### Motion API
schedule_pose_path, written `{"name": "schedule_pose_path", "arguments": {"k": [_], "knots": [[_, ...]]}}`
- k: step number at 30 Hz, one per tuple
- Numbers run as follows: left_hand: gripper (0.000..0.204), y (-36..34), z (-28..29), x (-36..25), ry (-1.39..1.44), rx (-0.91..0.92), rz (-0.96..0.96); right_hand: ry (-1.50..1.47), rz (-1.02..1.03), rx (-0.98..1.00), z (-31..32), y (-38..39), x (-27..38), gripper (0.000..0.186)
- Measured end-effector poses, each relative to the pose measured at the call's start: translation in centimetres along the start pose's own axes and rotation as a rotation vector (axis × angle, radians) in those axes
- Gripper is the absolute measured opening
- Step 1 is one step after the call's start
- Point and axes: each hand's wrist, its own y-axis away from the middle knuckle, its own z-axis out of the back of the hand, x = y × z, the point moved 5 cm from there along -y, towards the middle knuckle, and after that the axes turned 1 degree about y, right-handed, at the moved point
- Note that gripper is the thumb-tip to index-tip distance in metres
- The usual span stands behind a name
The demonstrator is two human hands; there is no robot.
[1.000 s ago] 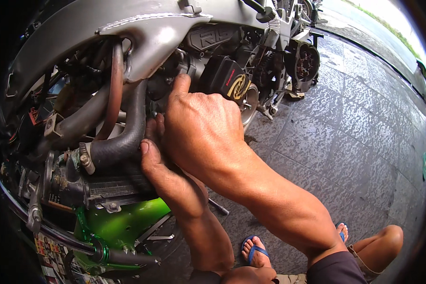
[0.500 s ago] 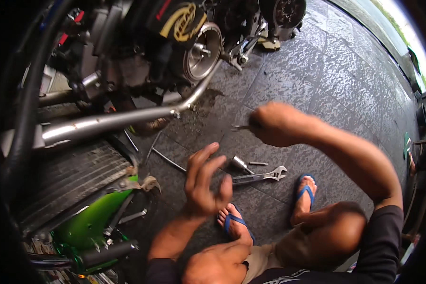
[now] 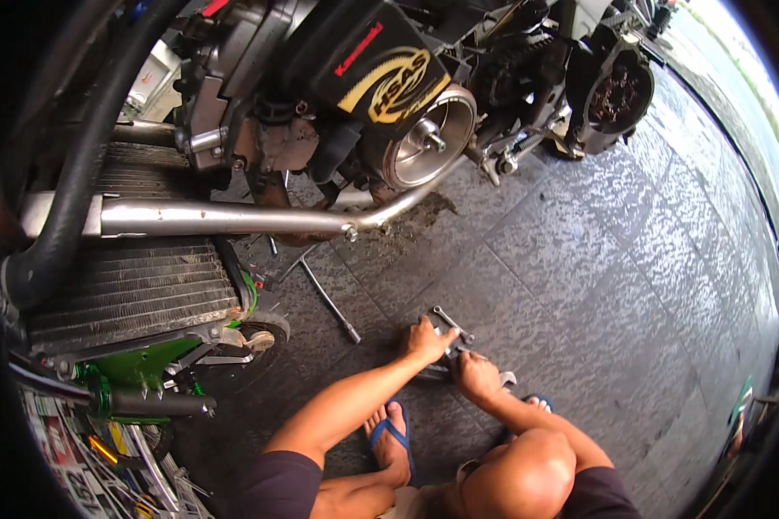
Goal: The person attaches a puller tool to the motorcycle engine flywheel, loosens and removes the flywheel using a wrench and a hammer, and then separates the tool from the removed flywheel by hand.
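Both hands are down at the floor among the tools, close together. My left hand [image 3: 426,341] has its fingers curled and its thumb stretched toward the right hand, around a small metal piece that I cannot make out. My right hand [image 3: 478,375] is closed beside it, on something mostly hidden by the fingers. A combination wrench [image 3: 453,323] lies on the floor just beyond them. The jaw of an adjustable wrench [image 3: 508,379] shows to the right of my right hand; the rest of it is mostly covered.
A long T-handle wrench [image 3: 330,300] lies to the left on the dark tiled floor [image 3: 571,320]. Ahead is a partly dismantled motorcycle with a silver frame tube [image 3: 225,218], a round metal rotor [image 3: 433,143] and a radiator [image 3: 138,290]. Green bodywork [image 3: 134,367] is at the left.
Both hands have come down from mid-air to the tools on the floor and drawn together. The view has shifted, showing more of the motorcycle.
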Motion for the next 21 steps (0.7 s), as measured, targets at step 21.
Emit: {"name": "schedule_pose_path", "arguments": {"k": [21], "knots": [[0.039,7.8,14.2,-22.0,1.662,0.566,-0.674,-1.36,0.139,-0.055,27.7,0.8,6.2,0.034]]}}
